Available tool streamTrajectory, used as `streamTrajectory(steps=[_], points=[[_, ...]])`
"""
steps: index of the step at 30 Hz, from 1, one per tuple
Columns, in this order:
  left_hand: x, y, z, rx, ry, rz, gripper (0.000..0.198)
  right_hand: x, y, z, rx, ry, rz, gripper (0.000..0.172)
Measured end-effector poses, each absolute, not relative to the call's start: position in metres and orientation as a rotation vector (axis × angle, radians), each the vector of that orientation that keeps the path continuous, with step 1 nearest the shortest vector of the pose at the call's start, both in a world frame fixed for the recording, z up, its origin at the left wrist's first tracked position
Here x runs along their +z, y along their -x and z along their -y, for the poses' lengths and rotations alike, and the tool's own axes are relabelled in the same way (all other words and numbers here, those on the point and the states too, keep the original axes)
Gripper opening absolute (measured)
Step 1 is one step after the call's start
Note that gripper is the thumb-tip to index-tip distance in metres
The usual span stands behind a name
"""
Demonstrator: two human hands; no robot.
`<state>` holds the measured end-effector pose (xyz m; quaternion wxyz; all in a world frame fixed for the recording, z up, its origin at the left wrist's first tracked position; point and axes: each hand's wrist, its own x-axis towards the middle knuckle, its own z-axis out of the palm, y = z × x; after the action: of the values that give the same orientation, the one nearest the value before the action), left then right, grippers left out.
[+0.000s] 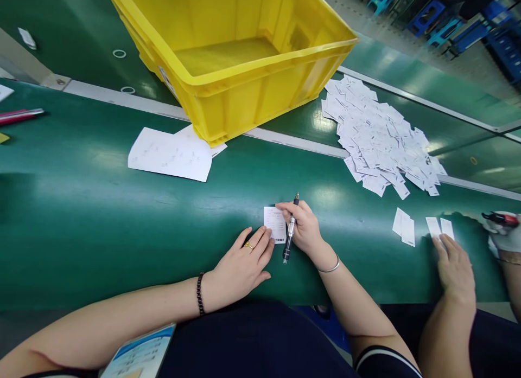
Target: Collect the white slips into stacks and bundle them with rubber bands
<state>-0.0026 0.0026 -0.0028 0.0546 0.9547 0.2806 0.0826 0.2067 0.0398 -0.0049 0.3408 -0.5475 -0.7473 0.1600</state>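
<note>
A small white printed card lies on the green tabletop in front of me. My left hand rests palm down with its fingers stretched out, their tips at the card's left edge. A ring and a dark bead bracelet are on that hand and wrist. My right hand is closed around a black and silver pen, which slants across the fingers with its gold-coloured tip pointing away from me. Fingers of this hand also touch the card's upper right side.
A big yellow crate stands at the back, partly over white paper sheets. Right of it spreads a heap of white cards. A co-worker's hand touches cards at the right; their gloved hand holds a red and black object.
</note>
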Motion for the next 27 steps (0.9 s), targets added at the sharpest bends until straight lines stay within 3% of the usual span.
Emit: streamTrajectory(steps=[9,18,23,27], points=[[-0.005,0.003,-0.002,0.25,-2.878,-0.845,0.062,-0.005,-0.206,-0.041,0.385,1.325,1.975,0.016],[-0.005,0.004,-0.002,0.241,-2.86,-0.844,0.058,-0.003,-0.218,-0.041,0.16,1.527,2.034,0.009],[-0.004,0.003,-0.002,0.231,-2.866,-0.847,0.059,0.003,-0.217,-0.038,0.256,1.521,1.939,0.007],[-0.004,0.003,-0.002,0.238,-2.875,-0.849,0.062,0.006,-0.216,-0.039,0.551,1.55,1.651,0.005]])
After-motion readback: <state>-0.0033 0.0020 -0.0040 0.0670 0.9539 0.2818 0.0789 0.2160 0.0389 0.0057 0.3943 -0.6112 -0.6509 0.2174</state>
